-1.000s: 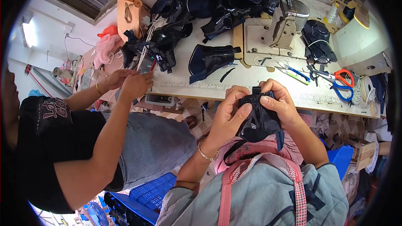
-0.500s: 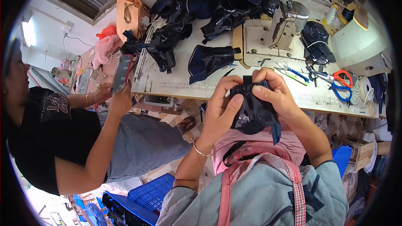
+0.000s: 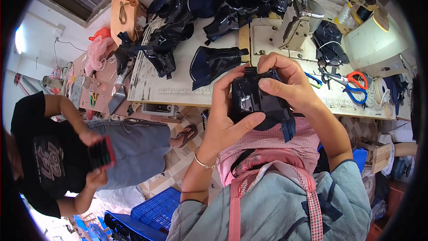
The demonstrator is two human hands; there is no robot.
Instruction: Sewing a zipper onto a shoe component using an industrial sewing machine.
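In front of my lap I hold a glossy black and navy boot upper (image 3: 261,100), raised off the table's near edge. My left hand (image 3: 225,102) is closed on its left side, with the thumb lying across the front. At its top, my right hand (image 3: 285,82) pinches the edge beside a short dark tab, thumb in front and fingers behind. A strip of navy lining hangs from the lower right corner. Beyond my hands, a similar upper (image 3: 216,64) lies on its side on the white worktable (image 3: 147,82).
More glossy uppers (image 3: 205,6) are heaped at the back. A sewing machine (image 3: 303,22) stands back right, with scissors (image 3: 356,89) and thread spools nearer me. On my left, a co-worker (image 3: 49,147) holds a phone (image 3: 101,153). A blue crate (image 3: 156,207) sits low left.
The upper has turned in my hands and come slightly left and up; my left thumb has slid lower across it. The co-worker has moved back from the table, lowering the phone.
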